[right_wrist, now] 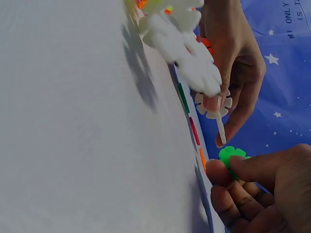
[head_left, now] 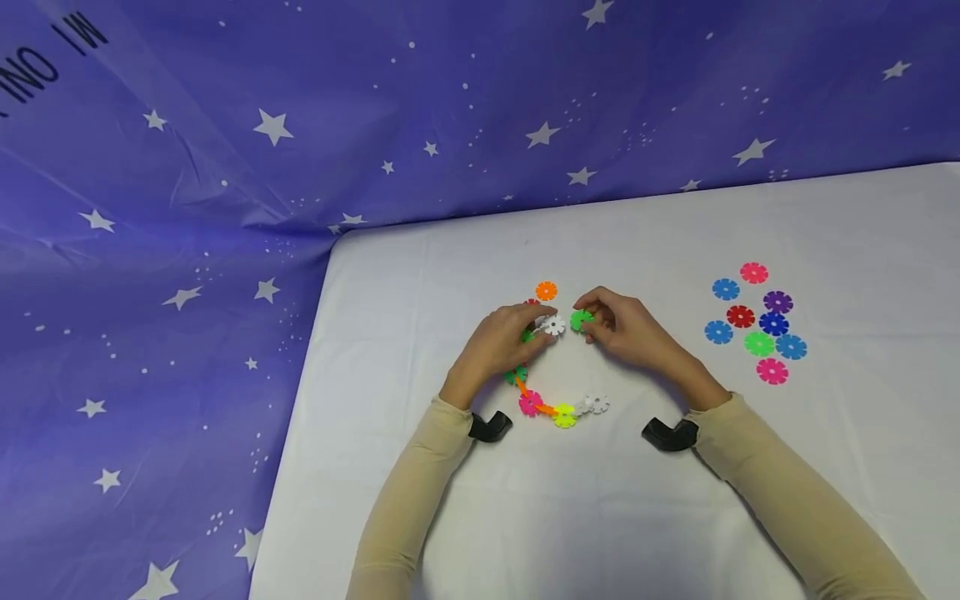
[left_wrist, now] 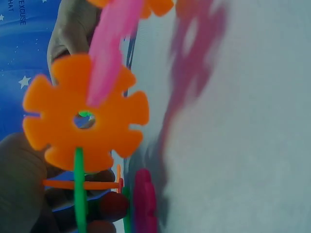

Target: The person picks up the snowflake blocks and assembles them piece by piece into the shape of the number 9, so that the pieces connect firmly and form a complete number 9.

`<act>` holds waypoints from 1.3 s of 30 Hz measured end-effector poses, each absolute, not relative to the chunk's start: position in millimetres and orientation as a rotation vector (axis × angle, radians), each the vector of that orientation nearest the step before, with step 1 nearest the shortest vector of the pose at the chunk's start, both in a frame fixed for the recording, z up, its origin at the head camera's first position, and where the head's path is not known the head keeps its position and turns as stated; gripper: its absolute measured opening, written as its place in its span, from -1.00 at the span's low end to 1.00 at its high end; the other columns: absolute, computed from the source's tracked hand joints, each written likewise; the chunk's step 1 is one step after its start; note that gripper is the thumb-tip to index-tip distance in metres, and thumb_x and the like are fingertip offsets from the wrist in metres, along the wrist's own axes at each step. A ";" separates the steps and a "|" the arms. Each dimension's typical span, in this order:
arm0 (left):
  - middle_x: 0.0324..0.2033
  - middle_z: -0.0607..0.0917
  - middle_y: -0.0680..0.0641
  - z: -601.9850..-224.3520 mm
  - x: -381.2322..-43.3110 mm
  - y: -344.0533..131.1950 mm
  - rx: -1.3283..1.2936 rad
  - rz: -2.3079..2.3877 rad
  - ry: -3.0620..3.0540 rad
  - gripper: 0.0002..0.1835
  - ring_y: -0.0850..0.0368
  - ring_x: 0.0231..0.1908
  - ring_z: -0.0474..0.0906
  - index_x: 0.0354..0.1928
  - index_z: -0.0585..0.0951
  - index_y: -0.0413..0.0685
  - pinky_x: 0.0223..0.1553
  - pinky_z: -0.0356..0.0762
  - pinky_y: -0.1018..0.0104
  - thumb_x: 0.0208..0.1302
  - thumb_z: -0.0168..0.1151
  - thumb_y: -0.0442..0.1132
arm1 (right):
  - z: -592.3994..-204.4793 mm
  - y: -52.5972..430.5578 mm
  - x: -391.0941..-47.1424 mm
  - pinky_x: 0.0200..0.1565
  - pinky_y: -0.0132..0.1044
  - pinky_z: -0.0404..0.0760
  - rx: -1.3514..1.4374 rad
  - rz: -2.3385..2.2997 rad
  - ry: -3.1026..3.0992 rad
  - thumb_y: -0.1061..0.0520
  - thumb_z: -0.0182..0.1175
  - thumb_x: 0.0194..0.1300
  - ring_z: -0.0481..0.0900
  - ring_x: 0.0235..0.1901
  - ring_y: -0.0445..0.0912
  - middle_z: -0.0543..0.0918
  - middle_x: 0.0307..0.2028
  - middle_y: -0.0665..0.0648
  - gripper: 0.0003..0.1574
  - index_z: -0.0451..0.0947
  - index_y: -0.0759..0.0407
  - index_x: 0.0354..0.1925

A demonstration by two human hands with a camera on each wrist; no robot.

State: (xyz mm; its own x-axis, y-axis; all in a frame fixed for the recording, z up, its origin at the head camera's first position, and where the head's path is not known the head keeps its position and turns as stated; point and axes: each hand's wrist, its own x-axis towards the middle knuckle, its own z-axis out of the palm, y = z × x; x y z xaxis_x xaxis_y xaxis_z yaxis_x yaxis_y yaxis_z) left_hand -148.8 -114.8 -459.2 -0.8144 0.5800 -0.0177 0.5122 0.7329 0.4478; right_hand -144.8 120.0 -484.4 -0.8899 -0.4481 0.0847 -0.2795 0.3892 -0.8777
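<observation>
Near the table's middle, my left hand (head_left: 495, 343) pinches a white notched flower disc (head_left: 554, 325) between thumb and fingers. This disc is at the upper end of a curved chain of interlocked discs. Farther along the curve are a pink disc (head_left: 530, 403), a yellow disc (head_left: 565, 416) and a white end disc (head_left: 599, 405). An orange disc (left_wrist: 53, 131) of the chain looms large in the left wrist view. My right hand (head_left: 630, 329) pinches a green flower disc (head_left: 581, 320) by its edge, a small gap away from the white one. My left palm and fingers hide part of the chain.
An orange disc (head_left: 546, 291) lies just beyond my left hand. To the right, several loose discs lie spread out, among them a purple disc (head_left: 777, 302) and a red disc (head_left: 740, 317). A star-patterned purple cloth (head_left: 450, 108) hangs behind the white table (head_left: 540, 517).
</observation>
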 end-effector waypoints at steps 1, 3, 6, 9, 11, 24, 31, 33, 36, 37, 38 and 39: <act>-0.28 0.68 0.05 -459.3 -148.4 -114.3 0.879 0.648 2.783 -0.56 0.24 -0.35 0.50 0.19 0.59 0.05 -0.27 0.49 0.35 0.31 0.29 -0.02 | -484.3 119.5 -144.6 -0.32 -0.41 0.58 -0.651 -1.527 2.465 0.34 0.22 0.31 0.64 -0.42 -0.08 0.68 -0.28 0.18 -0.73 0.49 0.28 -0.02; -0.28 0.67 0.05 -459.0 -147.7 -113.3 0.879 0.647 2.797 -0.56 0.24 -0.35 0.50 0.18 0.59 0.04 -0.28 0.49 0.35 0.31 0.29 -0.01 | -483.9 118.5 -144.3 -0.32 -0.42 0.57 -0.641 -1.546 2.453 0.33 0.25 0.29 0.65 -0.42 -0.07 0.68 -0.29 0.20 -0.74 0.49 0.28 -0.05; -0.29 0.68 0.03 -457.6 -147.0 -111.7 0.884 0.657 2.805 -0.56 0.23 -0.35 0.51 0.17 0.60 0.02 -0.28 0.50 0.34 0.30 0.29 0.00 | -484.4 117.4 -144.4 -0.32 -0.43 0.55 -0.625 -1.565 2.437 0.31 0.28 0.27 0.67 -0.44 -0.06 0.69 -0.31 0.21 -0.75 0.49 0.27 -0.08; -0.27 0.69 0.02 -455.9 -146.6 -110.1 0.885 0.667 2.804 -0.56 0.22 -0.34 0.52 0.17 0.60 -0.01 -0.26 0.51 0.31 0.31 0.29 -0.01 | -484.7 116.0 -144.1 -0.33 -0.43 0.54 -0.634 -1.562 2.450 0.31 0.29 0.26 0.66 -0.45 -0.08 0.69 -0.32 0.19 -0.75 0.50 0.26 -0.10; -0.27 0.69 0.01 -455.7 -146.3 -109.7 0.880 0.663 2.807 -0.56 0.21 -0.34 0.52 0.17 0.60 -0.02 -0.25 0.52 0.30 0.31 0.29 -0.02 | -484.8 115.0 -143.6 -0.34 -0.42 0.54 -0.651 -1.553 2.463 0.32 0.30 0.25 0.65 -0.46 -0.10 0.69 -0.33 0.17 -0.75 0.52 0.26 -0.11; -0.27 0.71 0.01 -458.1 -147.0 -110.9 0.894 0.675 2.804 -0.57 0.22 -0.33 0.54 0.15 0.62 -0.05 -0.21 0.54 0.30 0.31 0.29 -0.02 | -486.0 110.3 -140.7 -0.36 -0.40 0.51 -0.766 -1.526 2.585 0.34 0.35 0.18 0.56 -0.46 -0.18 0.67 -0.40 0.06 -0.78 0.59 0.21 -0.18; -0.21 0.73 0.01 -456.5 -147.9 -112.2 0.868 0.675 2.813 -0.57 0.20 -0.27 0.61 0.15 0.62 -0.02 -0.18 0.57 0.26 0.30 0.30 -0.02 | -491.3 111.9 -141.7 -0.24 -0.43 0.54 -0.709 -1.565 2.537 0.25 0.31 0.27 0.66 -0.39 -0.15 0.71 -0.37 0.04 -0.78 0.62 0.17 -0.09; -0.22 0.75 0.01 -456.1 -148.1 -112.8 0.855 0.693 2.809 -0.57 0.19 -0.26 0.64 0.14 0.63 -0.01 -0.16 0.58 0.25 0.28 0.32 -0.02 | -493.6 114.2 -142.5 -0.20 -0.46 0.55 -0.675 -1.602 2.493 0.24 0.29 0.29 0.69 -0.36 -0.13 0.72 -0.36 0.06 -0.80 0.62 0.18 -0.10; -0.24 0.77 0.01 -456.3 -148.4 -113.0 0.868 0.718 2.793 -0.57 0.19 -0.27 0.67 0.12 0.64 -0.01 -0.16 0.58 0.26 0.25 0.36 -0.04 | -495.4 116.0 -143.1 -0.19 -0.47 0.60 -0.673 -1.660 2.457 0.29 0.30 0.25 0.72 -0.34 -0.05 0.73 -0.32 0.13 -0.85 0.64 0.22 -0.17; -0.25 0.77 0.00 -456.7 -148.5 -113.1 0.877 0.724 2.791 -0.57 0.19 -0.29 0.67 0.12 0.65 -0.01 -0.17 0.58 0.26 0.24 0.37 -0.04 | -496.0 116.0 -143.2 -0.20 -0.46 0.61 -0.680 -1.680 2.450 0.32 0.30 0.24 0.73 -0.35 -0.03 0.73 -0.32 0.15 -0.88 0.64 0.23 -0.21; -0.25 0.78 0.00 -456.7 -148.3 -113.0 0.884 0.731 2.790 -0.58 0.20 -0.30 0.67 0.11 0.66 -0.02 -0.18 0.59 0.27 0.24 0.37 -0.05 | -495.9 115.5 -142.9 -0.22 -0.45 0.63 -0.687 -1.703 2.445 0.35 0.30 0.22 0.73 -0.36 0.00 0.73 -0.33 0.18 -0.89 0.64 0.25 -0.24; -0.26 0.78 0.00 -456.7 -148.2 -112.9 0.895 0.734 2.792 -0.58 0.20 -0.32 0.67 0.11 0.66 -0.02 -0.20 0.58 0.28 0.23 0.37 -0.05 | -495.3 114.7 -142.5 -0.23 -0.43 0.64 -0.697 -1.733 2.433 0.39 0.30 0.21 0.73 -0.37 0.03 0.73 -0.34 0.21 -0.90 0.64 0.28 -0.27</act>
